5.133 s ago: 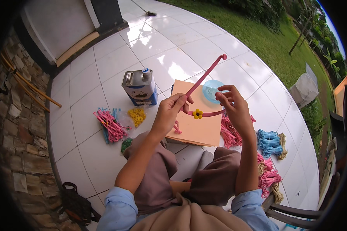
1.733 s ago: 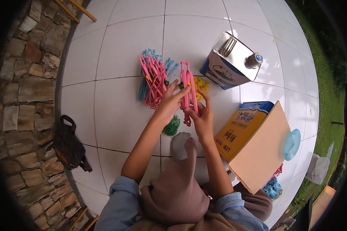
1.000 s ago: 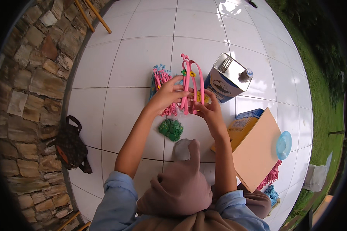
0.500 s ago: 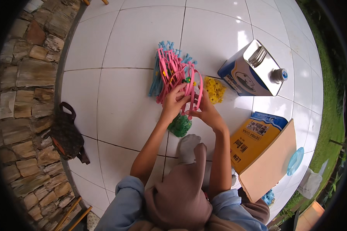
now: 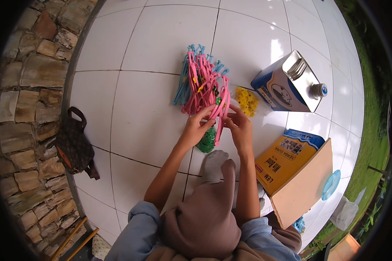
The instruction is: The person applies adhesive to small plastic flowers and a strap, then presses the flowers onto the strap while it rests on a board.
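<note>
Between my fingers is a pink flip-flop strap [image 5: 222, 114], its knobbed end pointing down toward me. My left hand [image 5: 197, 129] pinches it from the left, and my right hand [image 5: 240, 126] grips its right side with bent fingers. Just beyond my hands lies a heap of pink straps [image 5: 199, 71], some bearing small yellow or green pieces. Light blue straps [image 5: 183, 87] lie beneath and beside that heap. A clear bag of green pieces [image 5: 207, 141] rests below my hands, partly covered. To the right is a bag of yellow flower-shaped pieces [image 5: 247, 102].
A metal can [image 5: 287, 82] with a screw cap stands at right. Nearer me are a yellow and blue box [image 5: 287, 158] with a cardboard flap [image 5: 305, 187] and a blue ring-shaped item [image 5: 331, 185]. A dark bag [image 5: 75, 145] lies left, by a stone wall [image 5: 43, 87].
The strap's two arms, earlier spread in loops between my hands, are now closer together, with the end hanging lower. My right hand has drawn slightly toward me. The whole view has shifted a little.
</note>
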A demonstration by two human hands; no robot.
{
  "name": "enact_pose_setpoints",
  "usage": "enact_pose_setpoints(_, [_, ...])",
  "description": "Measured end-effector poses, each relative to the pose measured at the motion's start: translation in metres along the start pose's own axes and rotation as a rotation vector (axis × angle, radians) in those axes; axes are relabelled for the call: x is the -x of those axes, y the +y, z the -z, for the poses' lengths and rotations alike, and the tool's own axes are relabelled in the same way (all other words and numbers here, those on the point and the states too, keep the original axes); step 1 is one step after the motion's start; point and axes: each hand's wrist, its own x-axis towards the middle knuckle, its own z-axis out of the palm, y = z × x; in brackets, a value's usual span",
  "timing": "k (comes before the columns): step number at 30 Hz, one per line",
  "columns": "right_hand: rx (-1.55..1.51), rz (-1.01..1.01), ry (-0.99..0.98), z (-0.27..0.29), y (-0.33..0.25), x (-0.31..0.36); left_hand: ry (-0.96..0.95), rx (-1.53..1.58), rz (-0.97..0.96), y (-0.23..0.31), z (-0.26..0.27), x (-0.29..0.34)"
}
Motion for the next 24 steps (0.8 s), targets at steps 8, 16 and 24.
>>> enact_pose_setpoints(8, [-0.237, 0.161, 0.141, -0.021, 0.015, 0.014, 0.085, -0.043, -0.25, -0.011, -0.007, 0.008])
enact_pose_setpoints(16, [0.143, 0.381, 0.075, -0.051, -0.003, -0.054, 0.468, -0.644, -0.333, -0.02, 0.039, -0.041])
enact_pose_setpoints(24, [0.134, 0.487, 0.254, -0.051, 0.035, -0.051, 0.523, -0.597, -0.474, -0.027, 0.034, -0.045])
